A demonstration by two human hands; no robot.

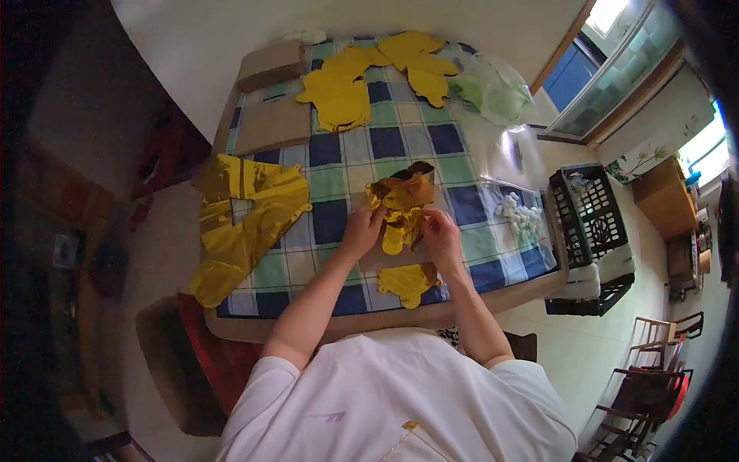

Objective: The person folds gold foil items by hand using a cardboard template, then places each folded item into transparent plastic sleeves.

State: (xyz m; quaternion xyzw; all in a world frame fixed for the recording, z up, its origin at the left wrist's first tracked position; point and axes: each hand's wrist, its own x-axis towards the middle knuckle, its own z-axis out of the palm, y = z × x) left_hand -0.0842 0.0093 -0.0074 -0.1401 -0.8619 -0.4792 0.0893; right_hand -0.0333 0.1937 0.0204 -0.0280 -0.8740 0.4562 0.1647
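Note:
A crumpled, shiny gold foil balloon [402, 202], flat and without air, lies bunched up near the middle of the checked tablecloth [389, 144]. At its left side, my left hand [365, 231] has its fingers closed on the foil. My right hand [441, 234] pinches the lower right edge of the same balloon. Just below my hands, close to the table's front edge, another small gold foil balloon [406, 284] lies flat. To the left is a large flat gold foil balloon [269, 192] that hangs partly over the edge.
More flat gold foil [336, 88] lies at the back beside brown cardboard [273, 125]. Transparent plastic bags [496, 88] are at the back right, and a pile of small white pieces [518, 219] lies on the right. Beyond that edge stands a black crate [589, 208].

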